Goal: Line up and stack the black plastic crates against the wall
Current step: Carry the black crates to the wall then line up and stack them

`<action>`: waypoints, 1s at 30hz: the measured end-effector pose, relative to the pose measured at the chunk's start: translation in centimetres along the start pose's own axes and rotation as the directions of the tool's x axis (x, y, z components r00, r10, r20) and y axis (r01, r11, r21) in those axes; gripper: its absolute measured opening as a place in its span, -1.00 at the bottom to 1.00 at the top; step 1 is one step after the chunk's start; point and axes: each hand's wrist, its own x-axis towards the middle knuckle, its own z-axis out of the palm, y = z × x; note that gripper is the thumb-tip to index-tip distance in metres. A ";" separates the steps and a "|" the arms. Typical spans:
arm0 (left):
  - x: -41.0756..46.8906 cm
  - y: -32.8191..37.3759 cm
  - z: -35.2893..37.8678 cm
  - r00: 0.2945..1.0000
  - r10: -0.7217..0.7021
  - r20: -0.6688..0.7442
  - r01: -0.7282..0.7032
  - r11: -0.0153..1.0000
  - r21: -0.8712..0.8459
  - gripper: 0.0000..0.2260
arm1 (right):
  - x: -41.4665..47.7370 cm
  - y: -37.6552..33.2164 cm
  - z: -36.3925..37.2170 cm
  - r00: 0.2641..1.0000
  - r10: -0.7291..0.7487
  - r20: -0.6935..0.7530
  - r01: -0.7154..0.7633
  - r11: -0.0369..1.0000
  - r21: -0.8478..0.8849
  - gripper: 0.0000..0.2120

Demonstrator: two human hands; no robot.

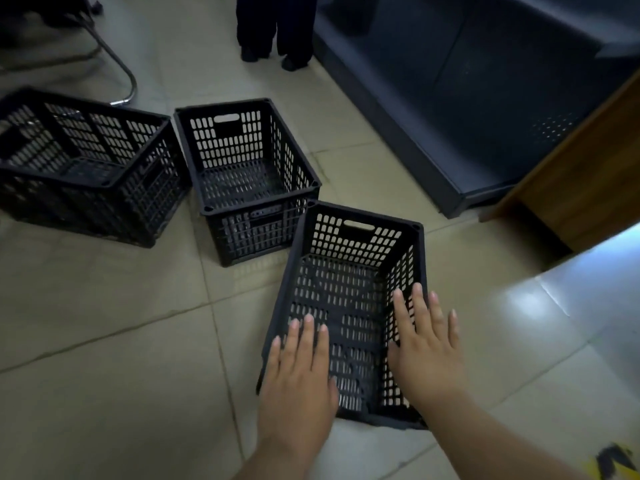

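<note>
1. Both bare forearms reach in from the bottom edge, palms down, over the nearest crate.
2. Left hand is flat with its fingers extended and slightly apart, lying over the near left rim of that crate; it grips nothing.
3. Right hand is likewise flat and spread, over the crate's right wall near the near corner, with nothing pinched in it. Whether either palm actually presses on the plastic cannot be told.
4. Nearest crate is black, perforated and empty, standing upright on the tiled floor, turned slightly askew, its far left corner just beside the middle crate.
5. Middle crate also stands upright and empty, with a handle slot in its far wall.
6. Farther left sits a larger crate, close beside the middle one, and angled differently.
7. None of the three is stacked on another.
8. Behind them, a chrome chair leg curves across the floor, and a person's dark trouser legs and shoes stand at the top.
9. To the right are a dark metal cabinet and a wooden panel.
</note>
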 end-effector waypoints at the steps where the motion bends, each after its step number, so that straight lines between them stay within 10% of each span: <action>1: 0.8 0.5 1.0 1.000 0.001 0.014 -0.001 1.000 -0.006 -0.43 | 0.9 0.4 0.8 1.000 -0.005 0.006 0.005 1.000 -0.007 -0.15; 11: 6.3 5.9 13.1 0.964 -0.184 0.193 0.207 0.973 -0.105 -0.43 | 8.6 4.7 11.5 0.977 -0.198 0.073 0.198 0.980 0.009 0.06; 18: 7.5 7.6 19.6 0.862 -0.421 0.282 0.450 0.892 -0.044 -0.45 | 11.9 6.8 16.5 0.894 -0.388 0.223 0.402 0.916 -0.017 -0.18; 30: 4.8 2.8 20.3 0.917 -0.399 0.005 0.397 0.913 0.099 -0.46 | 14.5 4.1 16.9 0.820 -0.472 0.323 0.477 0.876 0.070 -0.32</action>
